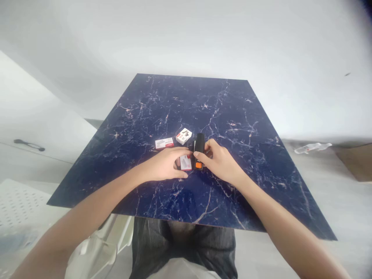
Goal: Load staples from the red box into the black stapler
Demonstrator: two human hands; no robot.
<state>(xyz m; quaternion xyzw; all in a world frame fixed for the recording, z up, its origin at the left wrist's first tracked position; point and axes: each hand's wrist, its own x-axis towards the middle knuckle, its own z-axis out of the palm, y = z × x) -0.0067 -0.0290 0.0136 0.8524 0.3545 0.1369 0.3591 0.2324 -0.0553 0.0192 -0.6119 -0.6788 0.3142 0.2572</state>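
Near the middle of the table, my right hand [219, 157] is closed round a black stapler [200, 143] with an orange patch at its near end. My left hand [167, 163] curves around a small white-and-red box [186, 162], thumb at its near side and fingers over its far side. That box lies just left of the stapler; whether it is lifted off the table I cannot tell. Beyond my left hand are a flat white-and-red box [164, 143] and a tilted white box [184, 136] with a dark picture on top. Some of my fingertips are hidden.
The dark blue marbled table [180, 104] stands against a white wall. A white chair [95, 248] is below its left front edge. To the right are a clear plastic item [312, 147] and a brown cardboard box [356, 162]. A dark handle [29, 145] sticks out at left.
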